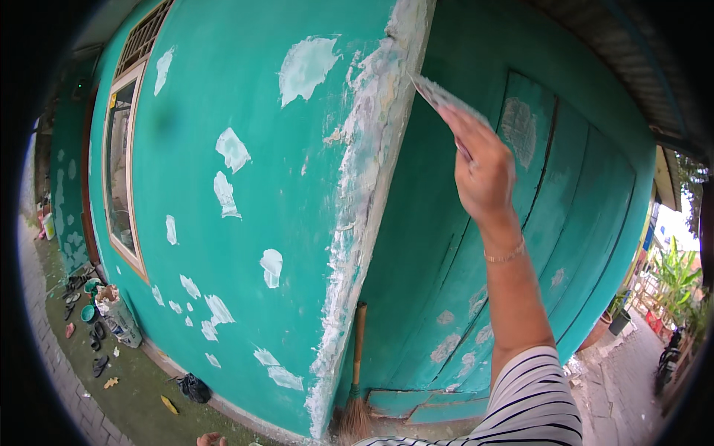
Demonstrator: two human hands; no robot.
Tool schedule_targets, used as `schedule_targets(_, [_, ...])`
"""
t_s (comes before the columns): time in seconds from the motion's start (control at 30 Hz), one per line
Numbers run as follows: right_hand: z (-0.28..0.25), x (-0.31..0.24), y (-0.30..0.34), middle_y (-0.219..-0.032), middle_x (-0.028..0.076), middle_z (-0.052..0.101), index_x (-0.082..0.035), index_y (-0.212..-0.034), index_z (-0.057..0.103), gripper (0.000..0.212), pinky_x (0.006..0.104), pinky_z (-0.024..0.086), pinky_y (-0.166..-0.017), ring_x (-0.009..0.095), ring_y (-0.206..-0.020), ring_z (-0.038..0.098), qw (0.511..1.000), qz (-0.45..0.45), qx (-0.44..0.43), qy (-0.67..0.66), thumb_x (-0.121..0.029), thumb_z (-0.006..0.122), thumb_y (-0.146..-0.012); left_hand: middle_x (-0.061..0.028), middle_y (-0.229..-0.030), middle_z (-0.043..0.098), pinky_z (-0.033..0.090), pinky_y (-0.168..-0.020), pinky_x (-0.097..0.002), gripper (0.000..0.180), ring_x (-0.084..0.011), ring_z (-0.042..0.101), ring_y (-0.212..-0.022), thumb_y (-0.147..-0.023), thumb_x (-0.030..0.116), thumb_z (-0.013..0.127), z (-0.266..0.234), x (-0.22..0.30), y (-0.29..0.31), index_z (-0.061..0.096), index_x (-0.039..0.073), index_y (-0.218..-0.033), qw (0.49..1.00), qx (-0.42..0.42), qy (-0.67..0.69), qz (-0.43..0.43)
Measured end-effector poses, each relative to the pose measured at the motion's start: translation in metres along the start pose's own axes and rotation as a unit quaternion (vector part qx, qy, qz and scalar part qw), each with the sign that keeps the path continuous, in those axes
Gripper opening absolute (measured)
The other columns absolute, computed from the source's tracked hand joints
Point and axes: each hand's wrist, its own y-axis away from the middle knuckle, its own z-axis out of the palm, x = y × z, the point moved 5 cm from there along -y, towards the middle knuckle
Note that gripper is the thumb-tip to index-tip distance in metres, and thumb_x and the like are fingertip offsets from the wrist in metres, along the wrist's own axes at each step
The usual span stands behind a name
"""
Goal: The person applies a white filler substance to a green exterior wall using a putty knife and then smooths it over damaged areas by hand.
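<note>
Green wall (193,97): pale patches; filler-smoothing looks in hand.
Corner strip (368,141): rough, white; next stroke likely needs a steady angle.
White sack (119,321): contents unclear.
Green tub (88,313): beside it, likewise.
Right hand (483,160): closed round flat blade (437,91), tip at upper corner strip.
Left hand (212,440): well apart, barely visible; cannot tell its grip.

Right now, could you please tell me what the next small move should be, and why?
Probably draw the right hand's flat blade lightly down the wall corner: its tip is at or near that edge, and the whitish filler there looks rough and uneven.
</note>
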Motion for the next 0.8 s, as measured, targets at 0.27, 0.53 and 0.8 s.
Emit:
schedule_targets(0.27, [0.092, 0.007, -0.036, -0.092, 0.016, 0.064, -0.001, -0.090, 0.066, 0.019, 0.0436, 0.044, -0.085, 0.030, -0.096, 0.060, 0.956, -0.164, -0.104, 0.219, -0.009, 0.056, -0.077, -0.0074, -0.086, 0.051, 0.043, -0.061, -0.0283, 0.021, -0.0160, 0.049, -0.067, -0.067, 0.006, 0.070, 0.037, -0.004, -0.012, 0.061, 0.000, -0.084, 0.996, -0.016, 0.083, 0.021])
schedule_targets(0.53, [0.093, -0.101, 0.102, -0.079, 0.020, 0.055, 0.005, -0.071, 0.067, 0.021, 0.0468, 0.038, -0.074, 0.029, -0.077, 0.048, 0.873, -0.156, -0.386, 0.253, -0.014, 0.059, -0.067, -0.0053, -0.083, 0.051, 0.041, -0.061, -0.0279, 0.021, -0.0127, 0.044, -0.066, -0.069, 0.005, 0.068, 0.008, -0.054, -0.023, 0.060, 0.000, -0.087, 0.999, 0.003, 0.049, -0.011])
schedule_targets(0.8, [0.038, -0.149, 0.069, -0.105, 0.027, 0.061, 0.009, -0.104, 0.062, 0.034, 0.0495, 0.044, -0.093, 0.040, -0.103, 0.059, 0.930, -0.076, -0.351, 0.079, -0.009, 0.056, -0.075, -0.0048, -0.083, 0.051, 0.040, -0.057, -0.0261, 0.019, -0.0117, 0.044, -0.065, -0.072, 0.005, 0.066, -0.005, -0.058, -0.035, 0.059, -0.001, -0.088, 0.994, 0.003, 0.108, -0.008])
